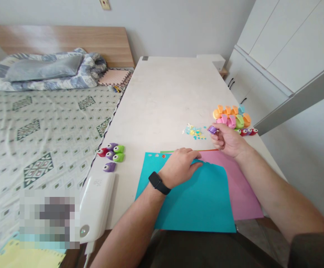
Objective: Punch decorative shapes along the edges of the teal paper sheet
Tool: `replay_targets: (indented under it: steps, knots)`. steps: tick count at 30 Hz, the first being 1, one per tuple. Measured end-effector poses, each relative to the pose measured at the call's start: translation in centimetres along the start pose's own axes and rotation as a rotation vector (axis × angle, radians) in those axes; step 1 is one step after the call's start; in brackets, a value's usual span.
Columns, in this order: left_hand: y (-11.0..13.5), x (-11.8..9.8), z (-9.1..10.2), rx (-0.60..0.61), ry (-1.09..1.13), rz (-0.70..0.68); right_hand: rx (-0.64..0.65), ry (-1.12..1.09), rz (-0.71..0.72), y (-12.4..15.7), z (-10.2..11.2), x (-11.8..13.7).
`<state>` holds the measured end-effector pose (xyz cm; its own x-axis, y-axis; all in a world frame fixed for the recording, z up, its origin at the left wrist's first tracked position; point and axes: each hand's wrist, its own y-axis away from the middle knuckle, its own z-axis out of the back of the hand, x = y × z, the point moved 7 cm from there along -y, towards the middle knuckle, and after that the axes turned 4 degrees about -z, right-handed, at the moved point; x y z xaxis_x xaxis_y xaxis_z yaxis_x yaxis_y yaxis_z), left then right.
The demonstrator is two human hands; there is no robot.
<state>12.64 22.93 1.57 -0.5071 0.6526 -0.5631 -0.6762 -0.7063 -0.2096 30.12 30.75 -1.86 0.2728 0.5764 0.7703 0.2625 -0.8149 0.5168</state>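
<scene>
Logging from my remote station: right hand [228, 142], narrow grip on a purple craft punch [212, 130], just past the far edge of the teal cardstock [191, 204]; left hand [180, 167] open, flat on that sheet; pink cardstock [244, 190] under it; punched paper bits [194, 131] beyond.

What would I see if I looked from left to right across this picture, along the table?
bed → green and purple craft punches → left hand → right hand holding a purple punch → white cupboard
</scene>
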Motion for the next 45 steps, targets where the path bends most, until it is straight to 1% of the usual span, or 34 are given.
replay_targets:
  steps: [6, 11, 17, 19, 23, 26, 31, 36, 45]
  knots:
    - [0.0, 0.1, -0.1, -0.003, 0.008, -0.003, -0.017, 0.018, 0.027, -1.2, -0.1, -0.7]
    - [0.0, 0.1, 0.0, -0.004, -0.001, 0.0, -0.008, 0.051, 0.042, -1.5, 0.1, -0.8]
    - [0.0, 0.1, 0.0, -0.004, -0.006, 0.005, 0.025, 0.029, -0.023, -1.6, -0.3, -1.2]
    - [0.0, 0.1, 0.0, -0.004, -0.012, 0.003, 0.011, 0.034, -0.003, -1.6, -0.3, -1.2]
    - [0.0, 0.0, 0.0, -0.001, -0.02, 0.0, -0.026, 0.078, 0.083, -1.5, 0.1, -0.7]
    - [0.0, 0.0, 0.0, 0.006, -0.02, 0.003, -0.041, 0.106, 0.105, -1.4, 0.1, -0.6]
    - [0.0, -0.1, 0.0, 0.008, -0.02, 0.004, -0.064, 0.072, 0.092, -1.7, 0.2, -0.8]
    - [0.0, -0.1, 0.1, 0.009, -0.018, 0.009, -0.014, 0.03, 0.034, -1.7, 0.0, -1.0]
    - [0.0, -0.2, 0.2, 0.011, -0.018, 0.011, 0.005, 0.034, 0.025, -1.8, 0.0, -1.1]
